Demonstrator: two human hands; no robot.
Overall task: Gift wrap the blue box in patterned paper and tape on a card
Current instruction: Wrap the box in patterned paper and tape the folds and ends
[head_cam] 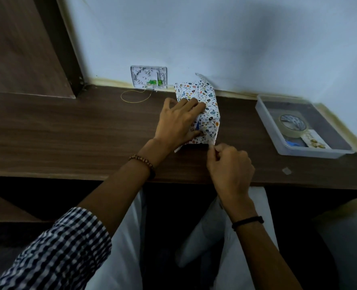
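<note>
Hiding blue box (197, 126) — patterned paper (210, 105), left hand (177, 122) pressing

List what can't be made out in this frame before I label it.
Blue box: head view, almost all hidden by patterned paper and left hand; only a sliver shows.
Right hand: pinches the paper's near corner; curled fingers hide any tape there.
Blue item in the tray: partly covered by card and tape roll; unidentifiable.
Card print: too small.
Pale scrap on the table: too small to identify.
</note>
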